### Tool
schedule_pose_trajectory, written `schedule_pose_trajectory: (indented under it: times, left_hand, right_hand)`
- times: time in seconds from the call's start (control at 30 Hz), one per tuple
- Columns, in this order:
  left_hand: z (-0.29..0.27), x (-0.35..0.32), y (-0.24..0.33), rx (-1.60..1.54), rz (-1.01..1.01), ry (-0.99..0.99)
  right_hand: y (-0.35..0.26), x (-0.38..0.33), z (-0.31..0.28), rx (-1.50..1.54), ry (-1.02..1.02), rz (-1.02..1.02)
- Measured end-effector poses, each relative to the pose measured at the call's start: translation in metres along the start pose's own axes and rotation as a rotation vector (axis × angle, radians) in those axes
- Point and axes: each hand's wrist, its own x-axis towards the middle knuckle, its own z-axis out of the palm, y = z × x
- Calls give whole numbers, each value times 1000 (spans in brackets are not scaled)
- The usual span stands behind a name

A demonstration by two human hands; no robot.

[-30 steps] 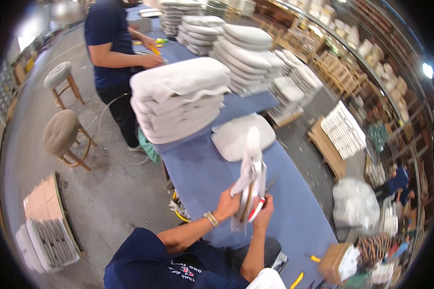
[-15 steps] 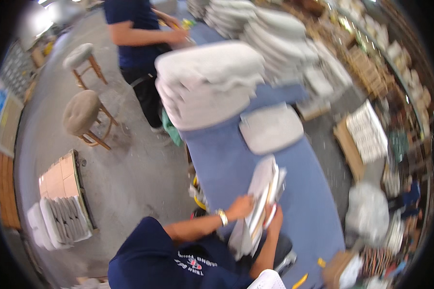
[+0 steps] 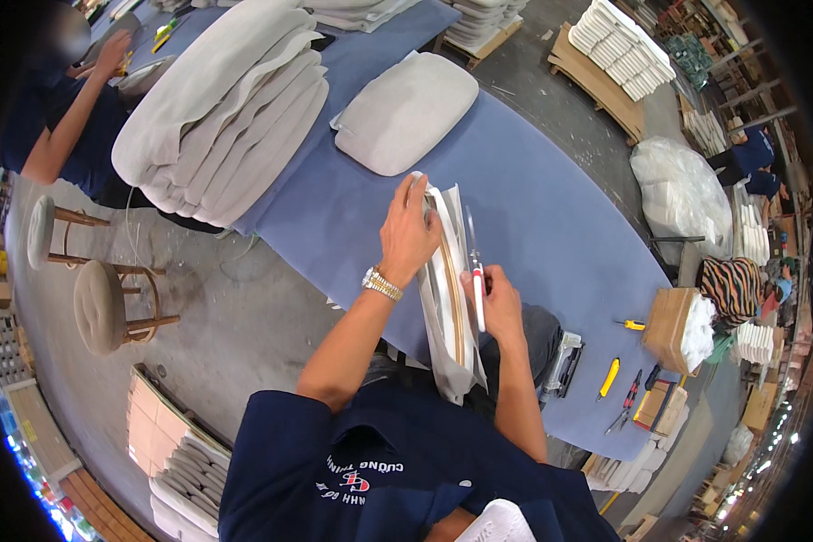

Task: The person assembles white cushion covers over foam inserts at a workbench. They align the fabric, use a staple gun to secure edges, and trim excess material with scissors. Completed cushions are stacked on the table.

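A grey fabric-covered seat cushion (image 3: 435, 332) stands on its edge in front of me, its tan inner board edge and loose fabric flap showing on the right side. My left hand (image 3: 408, 237) is closed around the cushion's far end. In my right hand (image 3: 500, 309) is a pair of scissors with red and white handles (image 3: 479, 305). Their blades point away from me, just right of the flap. Beyond the cushion, another finished-looking grey pad (image 3: 408, 113) lies flat on the blue work table (image 3: 542, 208).
A tall stack of grey cushions (image 3: 235, 126) is at the far left, with a co-worker (image 3: 63, 126) behind it. On the right lie a stapler (image 3: 562, 363), a yellow cutter (image 3: 610, 378), pliers (image 3: 630, 397) and a cardboard box (image 3: 670, 327). Stools (image 3: 99, 307) stand left.
My view has swung toward the right side of the table. My left hand has gone to the cushion's far end, and the scissors now stand out beside the flap.
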Motion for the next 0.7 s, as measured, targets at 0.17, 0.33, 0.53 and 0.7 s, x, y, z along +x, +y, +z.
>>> schedule_pose_trajectory:
  times: [0.17, 0.33, 0.53, 0.7]
  left_hand:
    - [6, 0, -19, 81, 29, -44]
    - [-15, 0, 7, 152, 21, -85]
    - [-10, 6, -8, 163, 84, -28]
    - [-20, 2, 0, 157, 116, -131]
  right_hand:
    - [-34, 0, -34, 498, -161, -92]
    - [-74, 22, -44, 711, -375, -68]
    - [-98, 33, -47, 421, -293, -72]
    - [-76, 35, -30, 560, -297, -73]
